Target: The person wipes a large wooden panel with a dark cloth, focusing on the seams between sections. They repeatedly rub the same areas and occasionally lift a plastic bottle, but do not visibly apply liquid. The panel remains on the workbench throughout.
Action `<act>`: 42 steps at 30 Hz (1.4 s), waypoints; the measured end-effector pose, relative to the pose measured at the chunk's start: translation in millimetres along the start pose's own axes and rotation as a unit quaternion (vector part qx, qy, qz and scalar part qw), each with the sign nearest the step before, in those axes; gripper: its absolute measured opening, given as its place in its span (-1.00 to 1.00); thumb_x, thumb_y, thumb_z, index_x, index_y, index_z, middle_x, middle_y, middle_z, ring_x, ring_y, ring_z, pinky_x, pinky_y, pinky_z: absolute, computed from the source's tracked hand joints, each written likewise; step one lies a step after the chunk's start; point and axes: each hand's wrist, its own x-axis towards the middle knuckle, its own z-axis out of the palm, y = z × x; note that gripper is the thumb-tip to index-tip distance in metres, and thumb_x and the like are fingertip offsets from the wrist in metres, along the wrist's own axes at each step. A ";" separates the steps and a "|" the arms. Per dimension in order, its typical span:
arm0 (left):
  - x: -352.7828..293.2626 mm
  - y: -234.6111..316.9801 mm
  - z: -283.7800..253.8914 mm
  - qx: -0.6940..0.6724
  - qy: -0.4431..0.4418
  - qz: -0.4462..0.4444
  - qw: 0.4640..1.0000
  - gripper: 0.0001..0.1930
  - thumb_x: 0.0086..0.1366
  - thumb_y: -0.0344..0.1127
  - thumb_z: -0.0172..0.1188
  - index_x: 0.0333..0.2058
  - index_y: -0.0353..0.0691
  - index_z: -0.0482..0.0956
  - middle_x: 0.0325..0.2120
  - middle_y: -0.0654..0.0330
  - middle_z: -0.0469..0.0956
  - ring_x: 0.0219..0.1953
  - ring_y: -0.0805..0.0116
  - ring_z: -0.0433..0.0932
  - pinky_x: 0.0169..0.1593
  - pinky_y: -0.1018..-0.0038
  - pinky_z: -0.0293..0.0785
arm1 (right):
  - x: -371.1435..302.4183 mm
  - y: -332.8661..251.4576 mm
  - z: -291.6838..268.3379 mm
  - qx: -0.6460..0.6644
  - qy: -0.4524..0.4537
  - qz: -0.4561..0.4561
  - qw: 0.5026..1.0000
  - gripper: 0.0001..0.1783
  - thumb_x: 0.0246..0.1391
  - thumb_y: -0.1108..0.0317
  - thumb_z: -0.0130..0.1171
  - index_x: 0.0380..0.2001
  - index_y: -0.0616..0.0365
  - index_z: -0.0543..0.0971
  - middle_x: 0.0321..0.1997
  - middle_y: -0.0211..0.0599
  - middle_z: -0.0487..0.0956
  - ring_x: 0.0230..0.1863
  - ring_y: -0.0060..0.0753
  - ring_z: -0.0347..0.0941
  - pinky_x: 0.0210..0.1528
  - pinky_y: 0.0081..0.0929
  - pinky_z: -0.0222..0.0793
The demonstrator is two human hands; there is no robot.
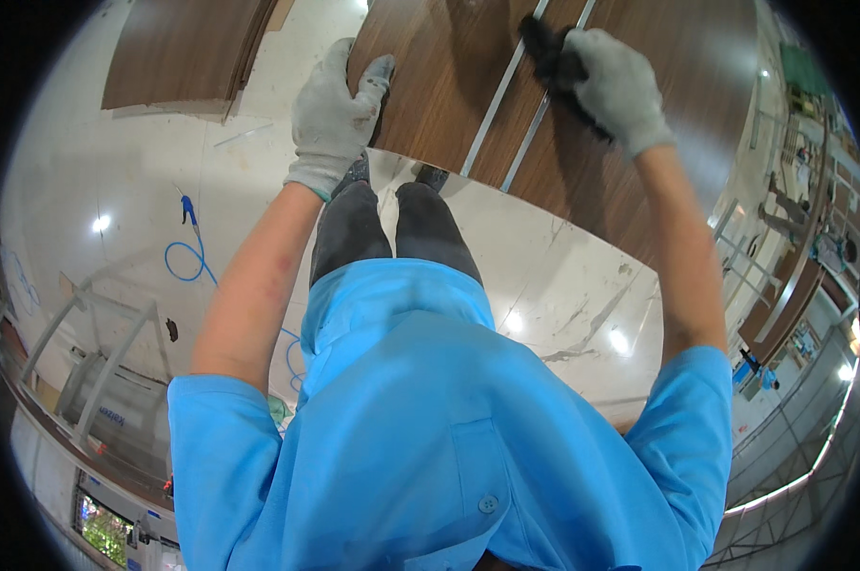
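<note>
A dark brown wood-grain panel with two pale metal strips running across it lies in front of me. My left hand, in a grey work glove, rests at the panel's left edge, its thumb apart from the outstretched fingers. On the right, my right hand wears a matching glove and is closed around a black cloth. The cloth lies against the panel's surface, over and beside the right strip. Motion blurs it somewhat, so its exact form is hard to make out.
Stacked brown panels lie at the far left on the glossy pale floor. A blue air blow gun with a coiled hose sits left of my legs. Metal frames stand at the lower left; a workbench is at the right.
</note>
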 end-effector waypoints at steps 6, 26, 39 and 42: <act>0.8 2.7 -1.8 -0.044 -0.015 -0.009 0.999 -0.51 0.33 0.04 0.29 0.02 -0.24 0.58 -0.24 -0.11 0.68 -0.22 -0.13 0.66 -0.15 0.12 0.56 | -0.2 18.4 10.5 0.000 -0.049 -0.096 0.994 -0.69 -0.04 0.46 0.32 -0.18 0.01 0.52 -0.18 -0.24 0.59 -0.08 0.00 0.58 -0.03 -0.11 0.53; 1.0 9.7 -5.8 -0.019 -0.021 -0.037 0.999 -0.52 0.34 -0.01 0.31 0.04 -0.27 0.59 -0.20 -0.10 0.68 -0.17 -0.08 0.67 -0.11 0.20 0.56 | -62.1 -17.9 42.5 0.160 0.112 0.104 0.975 -0.83 0.05 0.18 0.40 -0.33 -0.05 0.66 -0.38 -0.35 0.64 -0.25 -0.19 0.57 -0.17 -0.19 0.48; -0.8 5.1 -3.9 -0.016 0.005 0.009 1.000 -0.55 0.37 -0.11 0.32 0.06 -0.33 0.58 -0.22 -0.11 0.70 -0.19 0.00 0.71 -0.11 0.29 0.58 | -26.9 0.2 10.3 -0.010 -0.012 -0.008 1.000 -0.83 -0.01 0.36 0.41 -0.30 -0.03 0.68 -0.28 -0.48 0.69 -0.13 -0.24 0.57 -0.04 -0.23 0.48; 0.0 4.1 -2.6 -0.053 -0.014 -0.027 0.998 -0.52 0.32 0.02 0.32 0.01 -0.26 0.59 -0.19 -0.08 0.67 -0.17 -0.07 0.66 -0.12 0.16 0.56 | -26.7 -1.5 12.0 -0.034 -0.013 -0.003 0.999 -0.82 -0.03 0.36 0.41 -0.29 -0.03 0.68 -0.27 -0.48 0.69 -0.13 -0.25 0.57 -0.04 -0.22 0.48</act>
